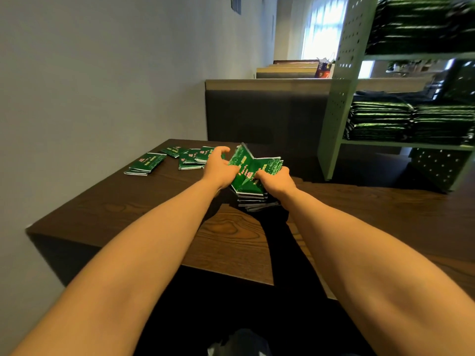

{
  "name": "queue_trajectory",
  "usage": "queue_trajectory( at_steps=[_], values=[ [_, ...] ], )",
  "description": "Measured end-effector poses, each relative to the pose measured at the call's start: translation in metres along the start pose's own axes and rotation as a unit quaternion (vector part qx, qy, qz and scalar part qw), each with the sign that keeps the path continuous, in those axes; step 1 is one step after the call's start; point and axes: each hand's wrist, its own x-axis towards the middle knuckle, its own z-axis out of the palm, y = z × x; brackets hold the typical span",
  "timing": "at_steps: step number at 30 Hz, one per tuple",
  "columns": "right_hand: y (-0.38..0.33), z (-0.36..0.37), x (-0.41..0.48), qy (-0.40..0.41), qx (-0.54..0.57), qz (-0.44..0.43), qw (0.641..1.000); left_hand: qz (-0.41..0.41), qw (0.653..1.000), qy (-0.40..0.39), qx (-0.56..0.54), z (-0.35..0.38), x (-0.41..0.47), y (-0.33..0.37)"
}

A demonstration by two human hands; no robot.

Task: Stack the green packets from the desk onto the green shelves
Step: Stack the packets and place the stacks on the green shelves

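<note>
Currently I am gripping a pile of green packets [250,172] with my left hand [219,169] and right hand [276,181] near the worktop's [128,214] far edge. The green shelves [336,98] are holding stacks, and loose packets [146,164] are waiting at the far-left corner.

Left hand [218,170] and right hand [276,179] bare; forearms [159,242] uncovered to frame edge. Dark garment [231,304] over lap, details indistinct.
</note>
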Motion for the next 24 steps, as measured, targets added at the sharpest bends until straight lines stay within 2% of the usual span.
queue_trajectory(
  at_steps=[5, 7, 9, 12, 15, 18, 21, 24],
  values=[
    [0.026, 0.015, 0.046, -0.032, 0.04, -0.008, 0.999, 0.099, 0.994, 0.032, 0.026, -0.002, -0.02, 0.0],
    [0.008, 0.015, 0.013, -0.018, 0.071, -0.01, 0.997, 0.106, 0.994, 0.005, 0.026, 0.0, -0.025, -0.007],
    [0.003, 0.018, 0.004, -0.009, 0.096, 0.024, 0.995, 0.105, 0.994, -0.015, 0.032, 0.003, -0.028, -0.013],
    [0.0, 0.021, 0.005, -0.052, 0.131, 0.051, 0.989, 0.136, 0.989, -0.034, 0.05, 0.005, -0.03, -0.019],
    [0.013, 0.029, 0.033, -0.062, 0.141, 0.052, 0.987, 0.145, 0.986, -0.04, 0.07, 0.006, -0.026, -0.017],
    [0.001, 0.027, 0.02, -0.064, 0.156, 0.046, 0.985, 0.16, 0.986, 0.007, 0.045, 0.008, -0.02, -0.014],
    [-0.006, 0.029, 0.023, -0.054, 0.173, 0.037, 0.983, 0.117, 0.988, 0.087, -0.039, 0.004, -0.012, -0.013],
    [-0.008, 0.035, 0.038, -0.055, 0.177, 0.028, 0.982, 0.075, 0.991, 0.105, -0.047, -0.002, 0.006, -0.028]
  ],
)
